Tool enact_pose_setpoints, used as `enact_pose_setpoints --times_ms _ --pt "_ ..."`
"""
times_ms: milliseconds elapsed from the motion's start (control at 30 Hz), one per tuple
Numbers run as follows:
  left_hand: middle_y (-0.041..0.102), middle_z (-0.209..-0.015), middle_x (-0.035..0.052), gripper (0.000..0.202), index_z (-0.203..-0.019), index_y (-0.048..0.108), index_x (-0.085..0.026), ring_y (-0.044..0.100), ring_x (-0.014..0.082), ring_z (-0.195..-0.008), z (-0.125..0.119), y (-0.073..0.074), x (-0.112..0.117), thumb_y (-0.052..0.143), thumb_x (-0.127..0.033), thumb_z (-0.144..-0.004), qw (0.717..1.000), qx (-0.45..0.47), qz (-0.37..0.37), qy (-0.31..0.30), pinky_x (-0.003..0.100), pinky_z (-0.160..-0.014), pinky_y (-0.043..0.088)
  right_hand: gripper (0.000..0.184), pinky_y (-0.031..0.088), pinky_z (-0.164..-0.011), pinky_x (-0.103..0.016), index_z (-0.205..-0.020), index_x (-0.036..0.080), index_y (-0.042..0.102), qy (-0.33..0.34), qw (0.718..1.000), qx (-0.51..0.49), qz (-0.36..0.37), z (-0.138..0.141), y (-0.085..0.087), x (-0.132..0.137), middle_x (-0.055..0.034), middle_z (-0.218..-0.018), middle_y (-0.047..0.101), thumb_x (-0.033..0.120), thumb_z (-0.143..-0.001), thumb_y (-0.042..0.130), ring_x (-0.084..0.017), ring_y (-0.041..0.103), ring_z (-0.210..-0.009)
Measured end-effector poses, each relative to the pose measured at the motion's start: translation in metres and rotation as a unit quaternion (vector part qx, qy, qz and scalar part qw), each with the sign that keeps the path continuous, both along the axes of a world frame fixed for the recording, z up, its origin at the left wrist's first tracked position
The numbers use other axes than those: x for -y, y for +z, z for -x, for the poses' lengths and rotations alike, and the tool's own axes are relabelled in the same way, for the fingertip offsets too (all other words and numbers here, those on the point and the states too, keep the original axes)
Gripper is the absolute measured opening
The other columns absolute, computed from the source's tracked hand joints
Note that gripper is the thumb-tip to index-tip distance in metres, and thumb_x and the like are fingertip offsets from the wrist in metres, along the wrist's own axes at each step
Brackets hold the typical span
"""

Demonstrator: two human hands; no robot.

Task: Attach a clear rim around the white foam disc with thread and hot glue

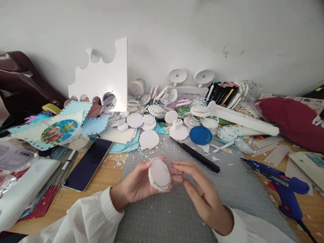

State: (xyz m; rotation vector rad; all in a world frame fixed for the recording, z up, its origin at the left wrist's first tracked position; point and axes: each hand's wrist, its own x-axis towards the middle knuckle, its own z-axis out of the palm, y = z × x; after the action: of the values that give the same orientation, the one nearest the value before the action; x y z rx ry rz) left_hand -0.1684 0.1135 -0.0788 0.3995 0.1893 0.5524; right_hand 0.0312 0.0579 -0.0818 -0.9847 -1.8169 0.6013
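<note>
"White foam is seen over the grey cutting mat. By what is it held?"

"A round foam disc is held upright by the left hand, just above the middle of the mat. The grip is closed about it: the thumb is laid over the top edge and the fingers are curled behind, so that the flat face is turned toward the camera."

"And what is done by the right hand?"

"Its grip is narrow. Thumb and forefinger are brought together at the disc's right edge, where a thin wire is pinched. The wire appears to be passed around the disc. The other fingers are spread loosely over the mat."

"What is laid about the mat?"

"A black pen-shaped tool is laid slantwise on the mat's far part, beyond the hands. A blue glue gun is rested at the mat's right edge. A dark smartphone is laid face up on the wooden table, just left of the mat. Beyond the mat's far edge, white discs are heaped, with a blue round lid among them. A cut foam board is leaned against the wall, beyond the mat's far left corner."
</note>
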Motion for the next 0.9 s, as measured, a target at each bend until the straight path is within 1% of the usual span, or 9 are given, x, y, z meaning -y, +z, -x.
enact_pose_setpoints --times_ms 100,167,300,433,500,600,733,833,900 --pt "0.071 -0.112 0.0132 0.031 -0.106 0.059 -0.020 0.067 0.0270 -0.108 -0.002 0.001 0.002 0.069 -0.038 -0.083 0.999 -0.026 -0.022 0.027 0.032 -0.084 0.047 0.032 0.049 -0.099 -0.045 -0.121 0.023 0.060 -0.025 1.000 0.001 0.015 -0.002 -0.001 -0.002 -0.0120 -0.131 0.058 0.015 -0.096 0.043 -0.025 0.054 -0.123" --pt "0.070 -0.116 0.0134 0.031 -0.106 0.058 -0.021 0.066 0.0263 -0.108 -0.003 0.002 0.004 0.071 -0.034 -0.081 0.994 -0.063 -0.065 0.056 0.033 -0.085 0.046 0.030 0.049 -0.098 -0.045 -0.119 0.023 0.061 -0.058 0.998 -0.029 0.018 -0.004 -0.003 -0.002 -0.0120 -0.130 0.058 0.017 -0.096 0.044 -0.026 0.054 -0.122" --pt "0.067 -0.123 0.0136 0.034 -0.107 0.056 -0.022 0.064 0.0254 -0.110 -0.005 0.001 0.006 0.075 -0.028 -0.079 0.968 -0.143 -0.173 0.110 0.034 -0.088 0.044 0.024 0.051 -0.085 -0.041 -0.111 0.023 0.063 -0.085 0.993 -0.079 -0.029 -0.008 -0.003 -0.001 -0.0105 -0.110 0.061 0.021 -0.095 0.046 -0.025 0.058 -0.104" --pt "0.066 -0.124 0.0118 0.035 -0.107 0.055 -0.024 0.061 0.0260 -0.115 -0.005 -0.003 0.007 0.076 -0.026 -0.079 0.946 -0.169 -0.241 0.132 0.037 -0.092 0.045 0.021 0.046 -0.069 -0.036 -0.108 0.019 0.065 -0.060 0.991 0.009 -0.120 -0.007 0.004 0.001 -0.0057 -0.086 0.058 0.028 -0.091 0.056 -0.021 0.055 -0.080" --pt "0.066 -0.124 0.0110 0.036 -0.106 0.055 -0.024 0.060 0.0258 -0.117 -0.005 -0.003 0.008 0.077 -0.026 -0.078 0.942 -0.172 -0.254 0.140 0.039 -0.094 0.044 0.016 0.044 -0.065 -0.033 -0.104 0.017 0.066 -0.029 0.985 0.050 -0.160 -0.004 0.009 0.001 -0.0026 -0.076 0.059 0.022 -0.092 0.057 -0.017 0.053 -0.071" --pt "0.068 -0.122 0.0112 0.036 -0.105 0.055 -0.023 0.062 0.0250 -0.113 -0.005 -0.002 0.007 0.078 -0.027 -0.077 0.942 -0.177 -0.238 0.157 0.038 -0.094 0.045 0.015 0.043 -0.065 -0.032 -0.098 0.016 0.067 -0.026 0.973 0.093 -0.207 -0.002 0.014 0.003 0.0001 -0.069 0.061 0.011 -0.093 0.054 -0.014 0.051 -0.064" --pt "0.072 -0.113 0.0099 0.036 -0.102 0.057 -0.022 0.066 0.0231 -0.104 -0.005 0.000 0.004 0.079 -0.030 -0.075 0.953 -0.172 -0.167 0.186 0.034 -0.088 0.046 0.017 0.043 -0.070 -0.033 -0.094 0.021 0.073 -0.099 0.952 0.130 -0.260 -0.004 0.018 0.008 0.0016 -0.062 0.053 0.013 -0.092 0.057 -0.014 0.046 -0.063" --pt "0.072 -0.111 0.0100 0.037 -0.102 0.058 -0.021 0.067 0.0236 -0.103 -0.004 0.001 0.002 0.079 -0.031 -0.073 0.964 -0.156 -0.118 0.182 0.032 -0.084 0.047 0.018 0.039 -0.065 -0.032 -0.094 0.019 0.073 -0.087 0.951 0.142 -0.262 -0.004 0.019 0.009 0.0042 -0.055 0.047 0.008 -0.090 0.059 -0.012 0.044 -0.056" --pt "0.072 -0.110 0.0099 0.036 -0.101 0.058 -0.021 0.067 0.0238 -0.103 -0.003 0.001 0.001 0.078 -0.032 -0.073 0.969 -0.144 -0.095 0.175 0.032 -0.082 0.048 0.020 0.036 -0.063 -0.032 -0.097 0.017 0.072 -0.067 0.954 0.146 -0.254 -0.004 0.019 0.009 0.0057 -0.052 0.047 0.005 -0.089 0.059 -0.011 0.045 -0.054"
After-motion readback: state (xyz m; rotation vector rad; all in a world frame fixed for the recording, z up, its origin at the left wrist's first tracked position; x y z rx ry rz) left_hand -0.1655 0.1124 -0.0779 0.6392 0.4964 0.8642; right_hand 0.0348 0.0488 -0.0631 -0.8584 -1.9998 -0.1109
